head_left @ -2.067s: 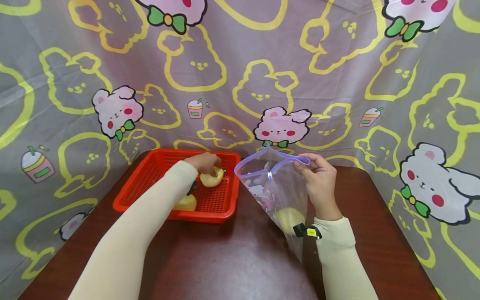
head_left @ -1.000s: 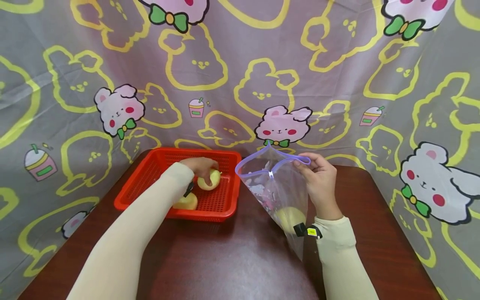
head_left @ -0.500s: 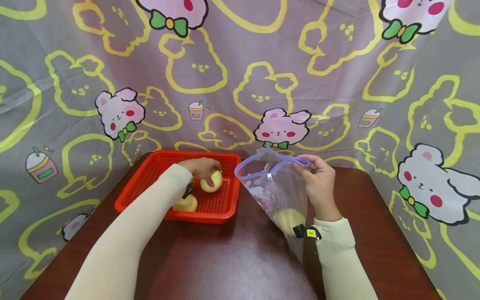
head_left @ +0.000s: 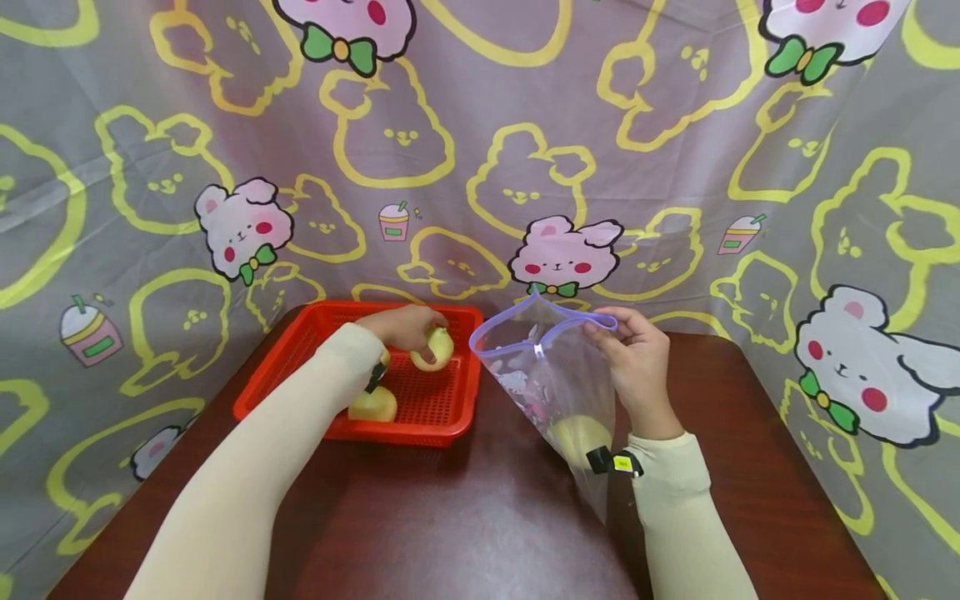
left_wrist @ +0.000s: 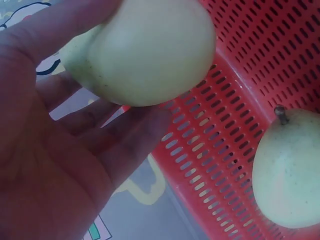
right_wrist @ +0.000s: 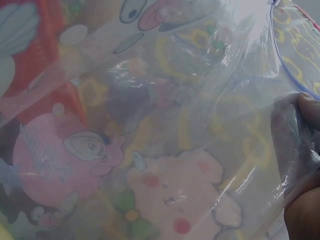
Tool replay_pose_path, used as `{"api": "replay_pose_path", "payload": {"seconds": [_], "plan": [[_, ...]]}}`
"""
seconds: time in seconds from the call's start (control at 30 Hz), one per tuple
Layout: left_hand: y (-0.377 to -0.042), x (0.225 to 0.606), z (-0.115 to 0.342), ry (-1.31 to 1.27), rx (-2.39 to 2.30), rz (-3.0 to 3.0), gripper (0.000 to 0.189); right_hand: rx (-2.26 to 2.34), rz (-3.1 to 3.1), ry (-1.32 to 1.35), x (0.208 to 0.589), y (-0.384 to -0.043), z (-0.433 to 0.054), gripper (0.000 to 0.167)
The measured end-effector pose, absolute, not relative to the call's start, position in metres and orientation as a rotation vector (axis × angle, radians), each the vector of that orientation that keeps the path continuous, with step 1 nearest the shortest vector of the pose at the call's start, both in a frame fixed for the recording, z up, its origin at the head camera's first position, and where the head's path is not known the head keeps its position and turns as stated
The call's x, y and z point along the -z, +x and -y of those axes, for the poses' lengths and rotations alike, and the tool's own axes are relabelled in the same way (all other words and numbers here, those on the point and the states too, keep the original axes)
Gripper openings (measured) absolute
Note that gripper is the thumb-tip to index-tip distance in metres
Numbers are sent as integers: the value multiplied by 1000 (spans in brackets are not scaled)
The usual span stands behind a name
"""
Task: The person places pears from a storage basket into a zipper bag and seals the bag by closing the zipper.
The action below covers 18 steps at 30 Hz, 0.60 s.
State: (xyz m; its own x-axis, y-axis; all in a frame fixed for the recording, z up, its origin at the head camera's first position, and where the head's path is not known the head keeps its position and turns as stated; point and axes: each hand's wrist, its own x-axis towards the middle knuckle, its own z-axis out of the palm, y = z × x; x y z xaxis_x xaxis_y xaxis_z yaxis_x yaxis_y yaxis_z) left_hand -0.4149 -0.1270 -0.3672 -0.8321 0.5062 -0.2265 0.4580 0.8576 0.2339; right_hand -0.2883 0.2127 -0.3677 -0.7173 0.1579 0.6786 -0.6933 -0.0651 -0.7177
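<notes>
My left hand [head_left: 408,327] grips a pale yellow pear [head_left: 433,350] over the right side of a red plastic basket [head_left: 431,402]. Thumb and fingers span the pear [left_wrist: 150,50] in the left wrist view. Another pear [head_left: 373,406] lies in the basket near its front, and a bit of one more [head_left: 385,358] peeks out behind my left wrist. My right hand [head_left: 641,367] pinches the purple zip edge of a clear printed bag [head_left: 525,392], whose mouth gapes toward the basket. Low inside the bag sits a pear [head_left: 581,437]. Cartoon-printed plastic [right_wrist: 170,190] fills most of the right wrist view.
Basket and bag are side by side on a dark reddish-brown table [head_left: 450,533]. A grey curtain [head_left: 465,100] with yellow outlines and cartoon rabbits closes off the back and both sides. A white slider [head_left: 538,351] sits on the bag's zip.
My left hand has turned the pear and shifted it slightly right and up within the basket. The right hand and the bag have stayed nearly still.
</notes>
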Motion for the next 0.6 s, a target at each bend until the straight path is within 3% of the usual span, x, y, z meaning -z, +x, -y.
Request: {"api": "replay_pose_path", "payload": {"seconds": [0.6], "plan": [[-397,349,132,860,-437,-2885,72,-1847,1611,579,366,-284,-211,23]]}}
